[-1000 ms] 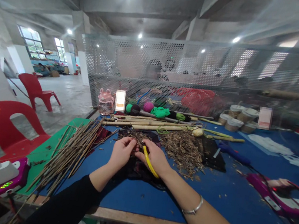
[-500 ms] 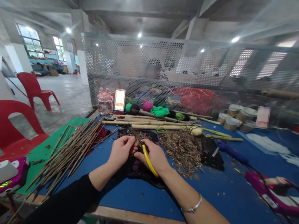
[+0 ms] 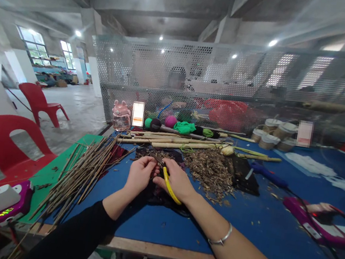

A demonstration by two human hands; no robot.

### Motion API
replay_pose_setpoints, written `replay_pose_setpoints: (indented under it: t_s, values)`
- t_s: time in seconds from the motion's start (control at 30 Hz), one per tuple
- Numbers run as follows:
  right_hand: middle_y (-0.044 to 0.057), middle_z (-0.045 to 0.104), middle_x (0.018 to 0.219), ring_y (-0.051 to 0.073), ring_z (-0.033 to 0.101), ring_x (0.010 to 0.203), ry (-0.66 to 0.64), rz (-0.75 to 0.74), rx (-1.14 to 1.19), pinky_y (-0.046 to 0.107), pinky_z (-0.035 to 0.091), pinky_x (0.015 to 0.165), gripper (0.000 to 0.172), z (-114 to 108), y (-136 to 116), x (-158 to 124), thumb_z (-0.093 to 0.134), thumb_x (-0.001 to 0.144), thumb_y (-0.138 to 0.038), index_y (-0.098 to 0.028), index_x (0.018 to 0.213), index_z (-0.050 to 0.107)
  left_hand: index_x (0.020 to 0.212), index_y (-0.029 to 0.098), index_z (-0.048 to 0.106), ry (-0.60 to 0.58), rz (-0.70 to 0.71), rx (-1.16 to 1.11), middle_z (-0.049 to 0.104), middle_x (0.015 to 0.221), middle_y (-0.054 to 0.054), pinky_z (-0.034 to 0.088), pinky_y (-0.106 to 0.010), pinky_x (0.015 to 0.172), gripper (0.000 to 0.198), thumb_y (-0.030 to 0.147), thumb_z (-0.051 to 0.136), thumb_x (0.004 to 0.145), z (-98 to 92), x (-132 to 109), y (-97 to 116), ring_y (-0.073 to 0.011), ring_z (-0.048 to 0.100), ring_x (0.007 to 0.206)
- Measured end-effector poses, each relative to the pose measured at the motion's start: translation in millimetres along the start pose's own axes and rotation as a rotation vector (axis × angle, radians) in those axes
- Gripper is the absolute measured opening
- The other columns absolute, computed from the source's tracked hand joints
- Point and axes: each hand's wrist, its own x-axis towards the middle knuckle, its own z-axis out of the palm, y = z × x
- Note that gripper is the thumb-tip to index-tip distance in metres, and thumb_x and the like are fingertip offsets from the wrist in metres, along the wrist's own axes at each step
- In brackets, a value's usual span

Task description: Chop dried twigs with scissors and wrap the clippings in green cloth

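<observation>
My right hand (image 3: 177, 178) is closed round a pair of scissors with a yellow handle (image 3: 170, 188); the dark blades point up and to the left, toward my other hand. Close beside it, my left hand (image 3: 141, 173) is pinched, fingertips pressed together near the blades. Whatever sits in that pinch is too small and hidden to name. Under both hands lies a dark cloth (image 3: 157, 196) with brown bits on it. A heap of short cut brown pieces (image 3: 210, 170) spreads just right of my hands. To the left lies a loose bundle of thin brown sticks (image 3: 83, 172).
Pale bamboo-like poles (image 3: 170, 141) lie across the back of the blue table (image 3: 157, 231), before several yarn balls (image 3: 170, 121) and a pink bottle (image 3: 121, 116). A blue glue gun (image 3: 268, 174) and a purple device (image 3: 314, 224) lie right. Red chairs (image 3: 8, 144) stand left.
The scissors' blades have swung slightly near the left fingertips, and my right hand has shifted a little up and left. My left hand keeps its pinch in nearly the same place.
</observation>
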Motion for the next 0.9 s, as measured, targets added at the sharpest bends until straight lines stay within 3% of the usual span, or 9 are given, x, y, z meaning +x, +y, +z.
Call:
replay_pose_setpoints:
  t_s: [0.2, 0.4, 0.63, 0.9]
  values:
    - [0.005, 0.06, 0.086, 0.016, 0.055, 0.074, 0.039, -0.027, 0.065, 0.026, 0.042, 0.067, 0.033, 1.8, -0.2, 0.6, 0.057, 0.076, -0.045, -0.018, 0.094, 0.052, 0.067, 0.013, 0.06, 0.002, 0.007, 0.031, 0.061, 0.059, -0.001, 0.046, -0.019, 0.05, 0.025, 0.038, 0.059, 0.069, -0.9, -1.4, 3.6, -0.0096, 0.055, 0.051]
    - [0.0, 0.058, 0.066, 0.013, 0.051, 0.055, 0.031, 0.0, 0.074, 0.022, 0.037, 0.052, 0.029, 0.3, -2.0, -0.6, 0.05, 0.081, -0.046, -0.019, 0.088, 0.055, 0.069, 0.014, 0.056, 0.018, -0.011, -0.013, 0.059, 0.058, 0.0, 0.045, -0.018, 0.046, 0.031, 0.045, 0.058, 0.07, -1.4, 1.7, -0.7, -0.0084, 0.053, 0.047]
    - [0.009, 0.057, 0.104, 0.022, 0.056, 0.091, 0.006, 0.001, -0.023, 0.031, 0.043, 0.075, 0.055, -2.3, -1.4, -1.3, 0.06, 0.07, -0.051, -0.019, 0.113, 0.046, 0.065, 0.015, 0.053, -0.006, -0.014, 0.002, 0.056, 0.056, 0.001, 0.044, -0.019, 0.045, 0.031, 0.045, 0.053, 0.073, -0.5, 0.9, 1.2, -0.0083, 0.052, 0.046]
    - [0.005, 0.061, 0.088, 0.016, 0.056, 0.077, -0.004, -0.035, 0.066, 0.025, 0.042, 0.068, 0.028, -1.4, -1.7, 0.4, 0.055, 0.078, -0.042, -0.019, 0.093, 0.052, 0.068, 0.015, 0.056, -0.028, 0.005, 0.065, 0.057, 0.059, 0.001, 0.043, -0.018, 0.049, 0.024, 0.038, 0.054, 0.073, 0.1, -0.4, 3.1, -0.0088, 0.053, 0.051]
